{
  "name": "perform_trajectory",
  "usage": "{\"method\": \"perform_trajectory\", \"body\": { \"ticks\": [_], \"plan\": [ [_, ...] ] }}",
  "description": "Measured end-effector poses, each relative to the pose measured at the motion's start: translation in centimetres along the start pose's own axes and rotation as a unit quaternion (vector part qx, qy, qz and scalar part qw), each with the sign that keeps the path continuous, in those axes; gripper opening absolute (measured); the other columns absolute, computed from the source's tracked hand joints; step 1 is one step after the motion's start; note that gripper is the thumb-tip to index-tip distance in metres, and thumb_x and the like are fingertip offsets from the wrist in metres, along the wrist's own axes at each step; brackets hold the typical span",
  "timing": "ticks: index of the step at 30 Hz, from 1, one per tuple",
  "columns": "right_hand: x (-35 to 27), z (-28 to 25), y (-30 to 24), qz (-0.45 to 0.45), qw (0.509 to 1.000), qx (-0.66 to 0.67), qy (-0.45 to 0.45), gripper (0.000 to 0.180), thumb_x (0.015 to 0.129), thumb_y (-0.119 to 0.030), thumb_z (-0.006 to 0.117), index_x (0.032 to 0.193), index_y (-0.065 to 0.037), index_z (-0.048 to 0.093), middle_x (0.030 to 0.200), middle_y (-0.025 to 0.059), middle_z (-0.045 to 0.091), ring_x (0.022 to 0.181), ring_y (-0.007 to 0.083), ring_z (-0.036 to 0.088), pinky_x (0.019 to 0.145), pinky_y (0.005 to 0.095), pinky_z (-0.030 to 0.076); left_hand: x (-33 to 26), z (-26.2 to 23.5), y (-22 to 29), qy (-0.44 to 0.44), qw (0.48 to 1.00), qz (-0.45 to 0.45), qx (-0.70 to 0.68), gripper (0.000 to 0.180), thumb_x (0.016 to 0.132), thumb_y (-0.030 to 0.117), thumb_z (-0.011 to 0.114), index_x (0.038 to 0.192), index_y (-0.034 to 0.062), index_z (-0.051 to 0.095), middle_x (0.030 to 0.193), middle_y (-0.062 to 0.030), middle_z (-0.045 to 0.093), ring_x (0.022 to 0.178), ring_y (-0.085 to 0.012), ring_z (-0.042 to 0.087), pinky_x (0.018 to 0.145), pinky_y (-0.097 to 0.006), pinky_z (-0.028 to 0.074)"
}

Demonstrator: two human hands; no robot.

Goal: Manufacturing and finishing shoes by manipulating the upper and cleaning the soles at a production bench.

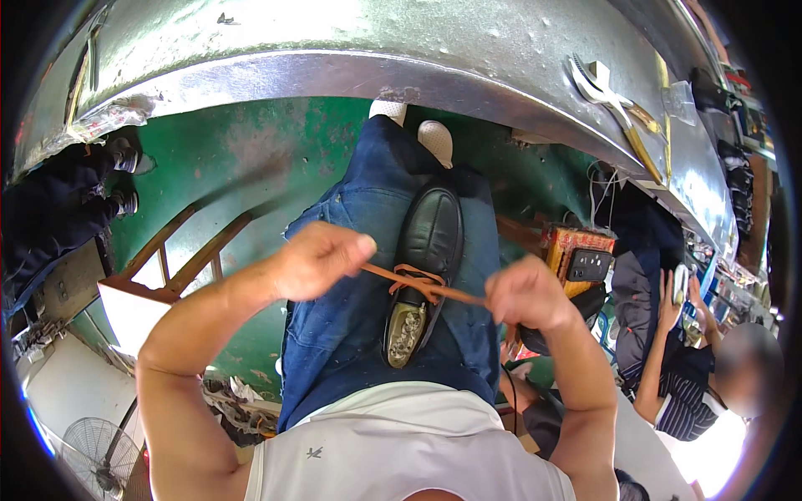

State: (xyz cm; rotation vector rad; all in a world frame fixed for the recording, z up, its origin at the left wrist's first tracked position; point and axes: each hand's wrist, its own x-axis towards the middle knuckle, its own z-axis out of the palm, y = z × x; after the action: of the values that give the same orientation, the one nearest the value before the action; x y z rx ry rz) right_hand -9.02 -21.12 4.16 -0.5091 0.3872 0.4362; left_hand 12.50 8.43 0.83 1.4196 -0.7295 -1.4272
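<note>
A black leather shoe (432, 224) lies on my lap, toe pointing away from me. In its heel opening sits a worn, brownish shoe last (406, 327). An orange cord (419, 280) is looped and crossed over the shoe's instep, with its two ends drawn out to the sides. My left hand (324, 260) is closed on the left end, thumb on top. On the other side, my right hand (528, 292) grips the right end; it is slightly blurred. The cord looks stretched straight between the hands and the shoe.
A long metal-topped bench (317, 67) runs in front of me, with pincers (616, 108) on its right part. A wooden stool (159, 288) stands to my left on the green floor. At right, another person's hands (675, 305) hold a light-coloured object. A fan (100, 459) is at lower left.
</note>
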Motion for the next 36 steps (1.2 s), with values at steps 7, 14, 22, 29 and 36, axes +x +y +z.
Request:
{"method": "perform_trajectory", "body": {
  "ticks": [7,14,22,29,36],
  "plan": [
    [2.3,0.7,1.5,-0.208,0.543,-0.764,0.280,0.007,0.090,-0.006,0.072,0.085,-0.005,0.077,0.089,0.0118,0.073,0.066,0.0240,0.068,0.064,0.0318,0.054,-1.0,0.0,-0.4,-0.142,0.964,-0.144,-0.172,0.025,0.097,0.014,0.071,0.117,0.0006,0.075,0.098,-0.0042,0.076,0.081,-0.0075,0.065,0.066,-0.026,0.051],
    [4.8,4.2,3.7,-0.092,0.883,-0.435,0.151,0.014,0.086,-0.013,0.083,0.085,0.000,0.078,0.080,0.0045,0.073,0.072,0.0081,0.065,0.065,0.0254,0.050,2.4,5.7,-1.6,0.012,0.911,-0.067,-0.406,0.026,0.095,0.008,0.072,0.119,-0.0012,0.073,0.103,-0.0067,0.075,0.090,-0.0108,0.068,0.079,-0.026,0.055],
    [4.9,5.5,3.5,0.032,0.860,-0.466,0.203,0.013,0.086,-0.014,0.077,0.089,-0.002,0.075,0.086,0.0062,0.069,0.080,0.0140,0.065,0.067,0.0289,0.049,2.9,6.7,0.8,0.120,0.977,0.161,0.075,0.016,0.084,0.000,0.074,0.098,0.0067,0.075,0.092,-0.0132,0.069,0.085,-0.0277,0.067,0.080,-0.035,0.052],
    [1.9,1.4,2.3,-0.203,0.502,-0.838,0.074,0.010,0.079,-0.012,0.075,0.078,-0.007,0.066,0.128,0.0085,0.057,0.125,0.0338,0.053,0.091,0.0454,0.044,-1.9,6.3,-0.1,0.137,0.934,0.159,0.288,0.017,0.085,0.001,0.071,0.096,-0.0001,0.059,0.125,-0.0203,0.057,0.111,-0.0419,0.058,0.096,-0.043,0.047],
    [-0.4,4.8,-3.5,-0.362,0.431,-0.810,0.163,0.026,0.088,-0.026,0.074,0.099,-0.005,0.065,0.126,0.0150,0.061,0.119,0.0368,0.058,0.095,0.0470,0.045,-1.1,15.2,-1.1,0.199,0.958,0.008,0.209,0.116,0.079,0.021,0.084,0.155,-0.0080,0.001,0.159,-0.0353,0.014,0.148,-0.0500,0.024,0.119,-0.046,0.030]
  ]
}}
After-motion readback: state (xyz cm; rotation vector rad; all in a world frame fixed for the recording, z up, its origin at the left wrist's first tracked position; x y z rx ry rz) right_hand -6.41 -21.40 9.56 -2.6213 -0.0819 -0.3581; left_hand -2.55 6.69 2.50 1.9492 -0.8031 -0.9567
